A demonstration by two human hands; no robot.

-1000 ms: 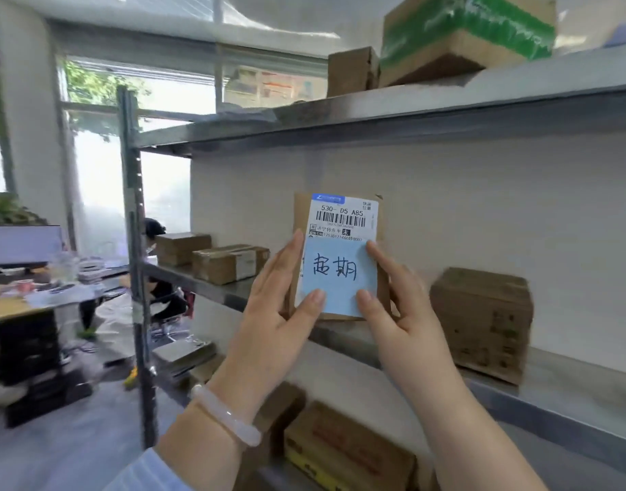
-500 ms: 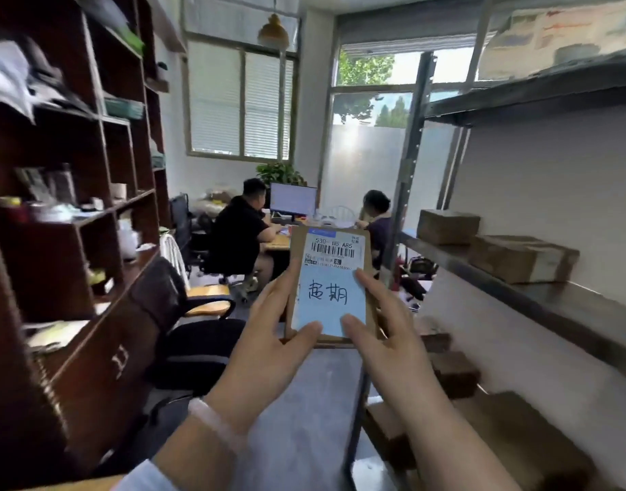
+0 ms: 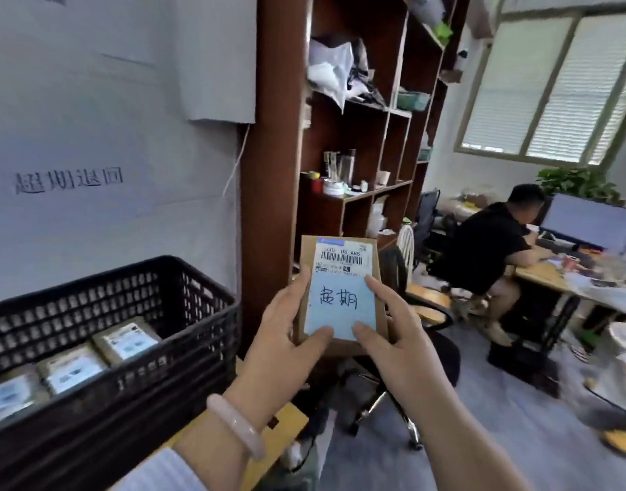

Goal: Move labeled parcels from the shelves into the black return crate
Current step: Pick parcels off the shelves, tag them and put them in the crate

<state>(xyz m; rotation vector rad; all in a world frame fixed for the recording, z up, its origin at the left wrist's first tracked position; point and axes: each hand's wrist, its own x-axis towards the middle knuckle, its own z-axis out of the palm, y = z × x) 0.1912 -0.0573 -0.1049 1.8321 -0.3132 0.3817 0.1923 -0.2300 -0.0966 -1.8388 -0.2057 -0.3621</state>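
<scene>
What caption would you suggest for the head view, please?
Left hand and right hand hold a labeled parcel beside the black crate, which holds other parcels.

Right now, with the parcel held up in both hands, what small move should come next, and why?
Probably carry the parcel leftward and a little down, over the rim of the black crate. The left hand and the right hand hold it in the air to the right of the crate, not yet above it, and other labeled parcels already lie flat inside.
</scene>
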